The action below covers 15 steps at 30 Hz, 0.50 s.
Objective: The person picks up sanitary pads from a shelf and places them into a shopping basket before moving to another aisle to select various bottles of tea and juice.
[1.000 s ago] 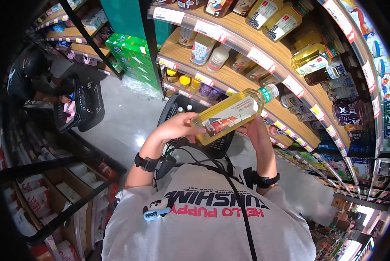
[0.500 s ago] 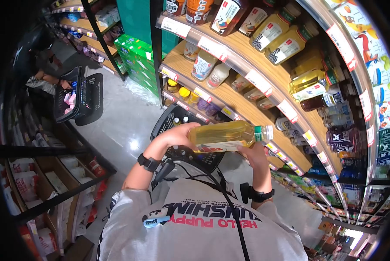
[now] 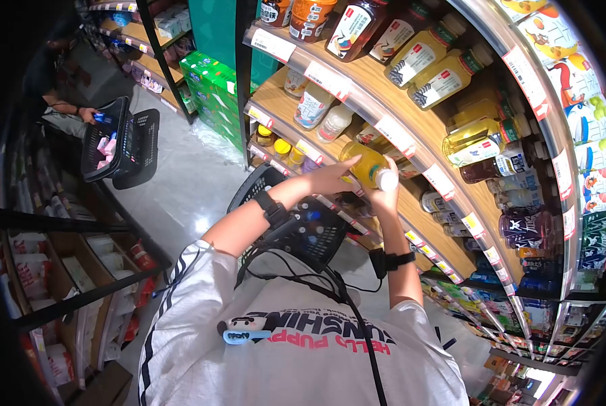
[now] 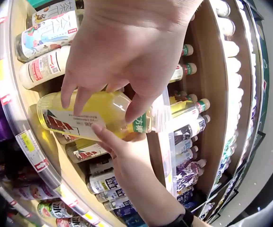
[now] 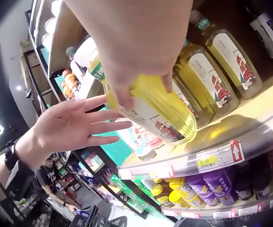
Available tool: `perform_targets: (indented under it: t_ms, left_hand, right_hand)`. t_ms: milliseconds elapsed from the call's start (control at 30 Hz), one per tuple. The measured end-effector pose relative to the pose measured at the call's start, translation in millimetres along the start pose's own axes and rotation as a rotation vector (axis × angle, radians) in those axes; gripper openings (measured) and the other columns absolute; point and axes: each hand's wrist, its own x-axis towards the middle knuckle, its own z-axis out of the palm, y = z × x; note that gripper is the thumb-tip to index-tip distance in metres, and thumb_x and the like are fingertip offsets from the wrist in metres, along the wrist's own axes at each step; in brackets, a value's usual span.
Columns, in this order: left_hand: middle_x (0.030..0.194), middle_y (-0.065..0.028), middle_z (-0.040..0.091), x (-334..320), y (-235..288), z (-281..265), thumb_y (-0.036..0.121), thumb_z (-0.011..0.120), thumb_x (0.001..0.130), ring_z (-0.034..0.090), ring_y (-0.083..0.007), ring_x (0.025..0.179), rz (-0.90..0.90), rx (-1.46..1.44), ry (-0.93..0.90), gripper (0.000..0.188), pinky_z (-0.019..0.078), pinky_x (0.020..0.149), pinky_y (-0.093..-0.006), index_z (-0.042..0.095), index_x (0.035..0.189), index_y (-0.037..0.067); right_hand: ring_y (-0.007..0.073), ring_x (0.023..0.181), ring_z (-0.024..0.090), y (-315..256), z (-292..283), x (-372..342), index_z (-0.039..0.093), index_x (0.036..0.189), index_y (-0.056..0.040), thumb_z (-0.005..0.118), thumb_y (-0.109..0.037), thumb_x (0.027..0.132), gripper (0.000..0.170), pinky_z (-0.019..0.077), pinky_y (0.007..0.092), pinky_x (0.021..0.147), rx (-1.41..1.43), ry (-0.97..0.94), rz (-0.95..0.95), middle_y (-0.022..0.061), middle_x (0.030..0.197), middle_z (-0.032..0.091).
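A clear bottle of yellow drink (image 3: 368, 166), with a white cap and green neck band, is tilted at the shelf front. My right hand (image 3: 384, 199) grips it near the neck, thumb and fingers on either side in the left wrist view. My left hand (image 3: 324, 178) reaches alongside the bottle; in the right wrist view its fingers (image 5: 103, 127) are spread and nearly straight, beside the label. The bottle's base lies over the shelf board, close to matching bottles (image 5: 205, 78) standing in a row. A white bottle (image 4: 44, 68) stands on its other side.
A price rail (image 5: 212, 158) runs along the shelf edge. Below it are yellow-capped jars and purple packs (image 5: 212, 187). A black shopping basket (image 3: 303, 233) holding bottles is beneath my arms. At the left, another person (image 3: 63, 105) is beside a second basket (image 3: 107, 145).
The bottle has moved from in front of my chest forward to the shelf, turning its cap towards me. My left hand has loosened from its base; my right hand still holds it.
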Motion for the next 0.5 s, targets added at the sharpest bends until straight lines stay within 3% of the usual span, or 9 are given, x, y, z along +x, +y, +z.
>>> perform_targets:
  t_ms: [100, 133, 200, 267, 333, 433, 500]
  left_hand:
    - [0.134, -0.0241, 0.034, 18, -14, 4, 0.02, 0.06, 0.078, 0.044, -0.0274, 0.117, 0.126, -0.16, 0.03, 0.085, 0.0381, 0.093, -0.0312, 0.005, 0.141, 0.003]
    - [0.125, -0.0176, 0.048, 38, -44, 13, 0.015, 0.06, 0.08, 0.044, -0.0074, 0.063, 0.234, -0.105, 0.119, 0.088, 0.0412, 0.055, -0.0213, -0.003, 0.141, 0.007]
    - [0.125, -0.0205, 0.046, 31, -12, 1, 0.014, 0.059, 0.081, 0.043, -0.0069, 0.059, 0.084, -0.195, 0.084, 0.088, 0.0398, 0.05, -0.0213, -0.004, 0.141, 0.006]
    - [0.126, -0.0229, 0.043, 30, -2, -4, 0.014, 0.06, 0.08, 0.044, -0.0121, 0.075, -0.023, -0.28, 0.053, 0.088, 0.0388, 0.061, -0.0235, -0.004, 0.141, 0.005]
    - [0.127, -0.0248, 0.04, 35, -4, -7, 0.014, 0.06, 0.078, 0.045, -0.0231, 0.113, -0.085, -0.361, 0.027, 0.089, 0.0385, 0.089, -0.028, -0.002, 0.14, 0.002]
    - [0.123, -0.021, 0.045, 54, -33, -6, 0.01, 0.06, 0.079, 0.046, -0.0198, 0.109, -0.062, -0.273, 0.051, 0.086, 0.0387, 0.088, -0.0275, 0.0, 0.141, 0.003]
    - [0.122, -0.0182, 0.047, 46, -16, -10, 0.007, 0.059, 0.079, 0.046, -0.0179, 0.107, -0.093, -0.307, 0.013, 0.084, 0.0384, 0.088, -0.0269, 0.002, 0.141, 0.005]
  right_hand:
    - [0.0258, 0.1, 0.053, -3, -1, 19, 0.046, 0.116, -0.0004, 0.079, -0.013, 0.061, 0.065, 0.0423, 0.0348, 0.087, -0.05, -0.036, 0.039, 0.0158, 0.112, 0.051]
    - [0.0235, 0.095, 0.057, -9, -4, 27, 0.052, 0.11, 0.0004, 0.079, -0.013, 0.062, 0.057, 0.0442, 0.0346, 0.083, -0.06, -0.098, 0.061, 0.0152, 0.105, 0.057]
    - [0.0217, 0.091, 0.058, -10, -6, 41, 0.053, 0.107, 0.0011, 0.078, -0.013, 0.063, 0.053, 0.0453, 0.0342, 0.08, -0.016, -0.186, 0.196, 0.0146, 0.101, 0.06]
    - [0.0195, 0.088, 0.06, -12, -3, 46, 0.053, 0.107, 0.0019, 0.077, -0.013, 0.064, 0.051, 0.0465, 0.0329, 0.077, 0.04, -0.171, 0.358, 0.0141, 0.098, 0.062]
    - [0.0195, 0.088, 0.059, -1, 3, 49, 0.053, 0.107, 0.0022, 0.077, -0.013, 0.065, 0.051, 0.0464, 0.0323, 0.077, 0.009, -0.086, 0.262, 0.0142, 0.098, 0.062]
    - [0.0212, 0.09, 0.059, 27, 9, 66, 0.051, 0.109, 0.0036, 0.077, -0.018, 0.065, 0.055, 0.0467, 0.0314, 0.078, 0.026, -0.105, 0.259, 0.0146, 0.1, 0.061]
    - [0.0218, 0.092, 0.058, 30, 13, 74, 0.051, 0.109, 0.0035, 0.077, -0.018, 0.066, 0.055, 0.0456, 0.0318, 0.08, -0.039, -0.121, 0.247, 0.0154, 0.102, 0.06]
